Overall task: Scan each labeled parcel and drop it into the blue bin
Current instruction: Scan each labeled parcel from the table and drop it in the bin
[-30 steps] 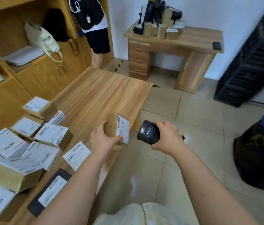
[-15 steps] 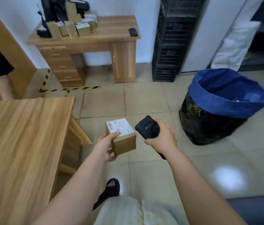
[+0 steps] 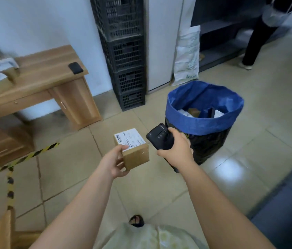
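My left hand (image 3: 113, 163) grips a small brown cardboard parcel (image 3: 135, 155) with a white barcode label on its top face, held over the tiled floor. Just to its right, my right hand (image 3: 178, 149) holds a black handheld scanner (image 3: 159, 138), its head beside the parcel. Right behind the scanner hand stands the blue bin (image 3: 204, 121), a dark sack with a blue liner folded over the rim. Several parcels lie inside it.
A wooden desk (image 3: 51, 76) with boxes stands at the left. Stacked black crates (image 3: 125, 51) rise against the wall behind the bin, with a white sack (image 3: 187, 58) beside them. Yellow-black tape (image 3: 21, 159) crosses the floor. Another person (image 3: 260, 33) stands at the far right.
My view has swung right, away from the parcel table toward the bin. The parcel has turned label-up and both hands have come closer to the bin.
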`<state>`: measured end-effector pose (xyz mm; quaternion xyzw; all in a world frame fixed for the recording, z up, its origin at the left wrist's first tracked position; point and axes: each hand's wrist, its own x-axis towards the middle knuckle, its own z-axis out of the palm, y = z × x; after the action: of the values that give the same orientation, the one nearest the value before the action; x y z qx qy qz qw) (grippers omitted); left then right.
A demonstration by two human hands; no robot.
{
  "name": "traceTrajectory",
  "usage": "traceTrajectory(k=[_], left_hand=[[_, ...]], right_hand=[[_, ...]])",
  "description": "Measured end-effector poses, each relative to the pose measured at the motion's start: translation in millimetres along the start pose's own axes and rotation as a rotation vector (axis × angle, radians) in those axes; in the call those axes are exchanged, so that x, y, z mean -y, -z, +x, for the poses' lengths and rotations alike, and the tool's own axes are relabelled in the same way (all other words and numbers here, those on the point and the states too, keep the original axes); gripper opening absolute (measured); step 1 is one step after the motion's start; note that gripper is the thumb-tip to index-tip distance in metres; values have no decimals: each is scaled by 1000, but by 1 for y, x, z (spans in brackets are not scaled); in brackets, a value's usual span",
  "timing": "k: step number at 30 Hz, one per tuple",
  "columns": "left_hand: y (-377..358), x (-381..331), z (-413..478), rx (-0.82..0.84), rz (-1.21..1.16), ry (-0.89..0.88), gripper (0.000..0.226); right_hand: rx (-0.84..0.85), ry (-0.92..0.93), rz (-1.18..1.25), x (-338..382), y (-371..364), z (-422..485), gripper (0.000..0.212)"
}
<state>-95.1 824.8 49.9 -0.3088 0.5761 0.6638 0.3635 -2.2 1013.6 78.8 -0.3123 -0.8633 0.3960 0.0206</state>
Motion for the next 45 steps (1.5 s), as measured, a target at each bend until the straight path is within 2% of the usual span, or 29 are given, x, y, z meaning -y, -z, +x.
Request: traceTrajectory(k=[5, 8, 11, 14, 17, 22, 26, 31, 35, 39, 45], left_hand=[[-54, -71, 68, 110, 86, -71, 55], [-94, -86, 99, 185, 143, -62, 56], [-139, -94, 127, 241, 202, -22, 56], [-190, -108, 159, 220, 245, 7, 64], [-247, -128, 191, 197, 240, 14, 73], [-338, -156, 226, 200, 249, -3, 49], [-395, -176, 253, 178, 259, -47, 62], [-447, -202, 297, 174, 343, -26, 74], [-490, -226, 350, 227, 453, -23, 75], [-532, -239, 409, 282, 600, 62, 78], [-587, -224, 485, 388, 788, 111, 76]], right_hand=[[-96, -140, 169, 7, 8, 74, 84], [-137, -224, 198, -5, 16, 103, 83], [-179, -308, 193, -26, 33, 139, 91], [-225, -349, 204, -48, 54, 191, 98], [-261, -351, 200, -70, 82, 248, 93], [-270, -412, 134, -103, 136, 337, 85], [-283, -453, 165, -119, 168, 402, 89], [-303, -508, 212, -133, 173, 456, 85], [-344, -622, 256, -143, 170, 498, 89], [-407, -703, 288, -152, 160, 540, 92], [-424, -840, 301, -194, 137, 598, 96]])
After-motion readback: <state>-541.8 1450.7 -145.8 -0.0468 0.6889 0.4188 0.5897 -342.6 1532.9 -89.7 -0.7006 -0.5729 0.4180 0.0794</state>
